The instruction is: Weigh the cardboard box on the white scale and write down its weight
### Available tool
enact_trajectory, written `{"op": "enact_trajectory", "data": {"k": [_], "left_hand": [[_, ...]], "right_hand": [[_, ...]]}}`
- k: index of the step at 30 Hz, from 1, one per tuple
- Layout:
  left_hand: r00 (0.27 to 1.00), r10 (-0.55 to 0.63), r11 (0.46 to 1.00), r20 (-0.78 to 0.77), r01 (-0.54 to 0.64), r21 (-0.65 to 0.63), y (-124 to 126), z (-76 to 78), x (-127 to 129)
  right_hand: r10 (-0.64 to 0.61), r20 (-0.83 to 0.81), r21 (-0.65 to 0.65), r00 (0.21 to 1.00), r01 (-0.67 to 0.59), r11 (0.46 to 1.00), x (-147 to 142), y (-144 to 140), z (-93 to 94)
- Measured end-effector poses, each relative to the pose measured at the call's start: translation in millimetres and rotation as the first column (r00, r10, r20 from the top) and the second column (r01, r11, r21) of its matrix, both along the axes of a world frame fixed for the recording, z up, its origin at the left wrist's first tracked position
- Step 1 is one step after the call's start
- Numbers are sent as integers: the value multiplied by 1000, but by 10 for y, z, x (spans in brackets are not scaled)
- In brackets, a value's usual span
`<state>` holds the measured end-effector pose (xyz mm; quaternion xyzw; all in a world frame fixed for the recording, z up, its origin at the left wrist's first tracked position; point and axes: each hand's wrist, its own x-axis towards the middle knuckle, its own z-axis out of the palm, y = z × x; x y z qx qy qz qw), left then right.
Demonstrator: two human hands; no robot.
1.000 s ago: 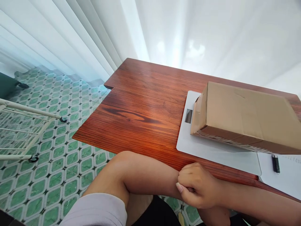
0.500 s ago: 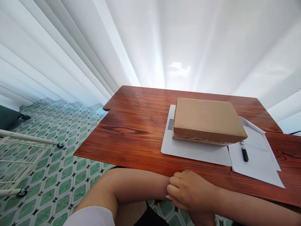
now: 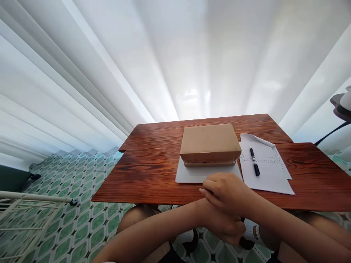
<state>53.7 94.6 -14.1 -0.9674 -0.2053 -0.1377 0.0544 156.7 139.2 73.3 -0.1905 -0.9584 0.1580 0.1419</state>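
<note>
My right hand [image 3: 225, 190] lies with its fingers together across my left wrist, just over the front edge of the red-brown wooden table [image 3: 148, 171]. My left hand [image 3: 229, 229] is curled below it, under the table's edge and partly hidden. Neither hand holds an object. Just beyond my right hand a closed brown cardboard box [image 3: 210, 143] sits on a flat white scale [image 3: 189, 175]. To the right of the box a black pen [image 3: 254, 161] lies on a printed white sheet [image 3: 270, 175].
White curtains [image 3: 137, 65] hang behind the table. A green-and-white tiled floor [image 3: 76, 204] lies to the left, with a white wire rack [image 3: 24, 201] on castors. A dark lamp arm [image 3: 338, 109] shows at the right edge.
The view has tilted up and swung right, so the box now sits at centre. My right hand has slid from my left forearm to the wrist and risen to the table edge.
</note>
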Motion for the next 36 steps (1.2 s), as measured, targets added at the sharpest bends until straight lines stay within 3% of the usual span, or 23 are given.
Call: {"op": "enact_trajectory", "data": {"k": [2,4,6,9,12,15,17,19,22,25,31,36], "left_hand": [[981,-139,990,134,135,40,17,123,-99],[933,-64,993,354,25,115,37,284,-167],[878,28,982,478,-114,152,59,448,-211],[826,173,935,537,-309,174,98,648,-288],[759,244,893,603,-418,165,150,780,-433],[646,303,832,700,-538,137,217,858,-629],[561,348,759,752,-639,125,259,881,-762],[454,394,678,799,-731,81,290,880,-881],[253,462,598,850,-796,-89,315,843,-1028],[100,529,593,843,-754,-283,336,778,-1137],[-20,680,628,733,-501,-596,429,624,-1225],[-115,826,527,552,-192,-828,475,582,-1149]], "right_hand": [[-83,-3,15,997,83,996,69,43,101],[-163,-40,3,986,163,987,149,92,189],[-243,-118,-48,963,239,970,243,148,248],[-376,-249,-158,892,346,925,392,242,270],[-514,-389,-243,764,453,858,506,344,237],[-611,-521,-345,596,508,789,549,453,170],[-657,-554,-417,511,513,751,542,524,108],[-696,-544,-467,469,520,715,520,588,35],[-726,-505,-514,466,513,687,487,658,-82],[-741,-457,-564,491,484,669,474,694,-179],[-791,-313,-685,526,452,572,460,693,-245],[-802,-206,-683,561,504,528,427,691,-255]]}}
